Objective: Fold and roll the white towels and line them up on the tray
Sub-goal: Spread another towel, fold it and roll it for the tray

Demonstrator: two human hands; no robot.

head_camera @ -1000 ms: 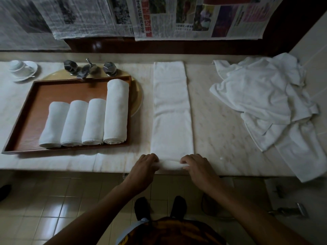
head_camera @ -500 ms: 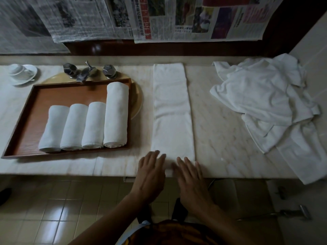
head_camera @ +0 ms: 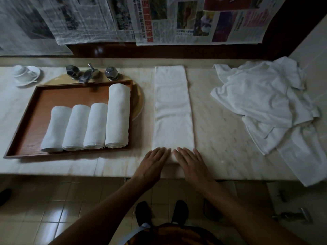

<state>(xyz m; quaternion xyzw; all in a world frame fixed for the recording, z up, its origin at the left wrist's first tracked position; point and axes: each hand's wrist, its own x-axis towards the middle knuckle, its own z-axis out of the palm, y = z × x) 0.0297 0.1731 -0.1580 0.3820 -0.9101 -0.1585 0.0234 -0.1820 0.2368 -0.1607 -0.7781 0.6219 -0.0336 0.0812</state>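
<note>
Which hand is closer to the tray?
Left. The left hand presses the folded towel just right of the tray; the right hand lies farther right, beyond it.

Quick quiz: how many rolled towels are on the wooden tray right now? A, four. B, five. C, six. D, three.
A: four rolled towels lie side by side on the tray; the folded towel is off it, on the counter, its near end under the left hand and right hand.
</note>
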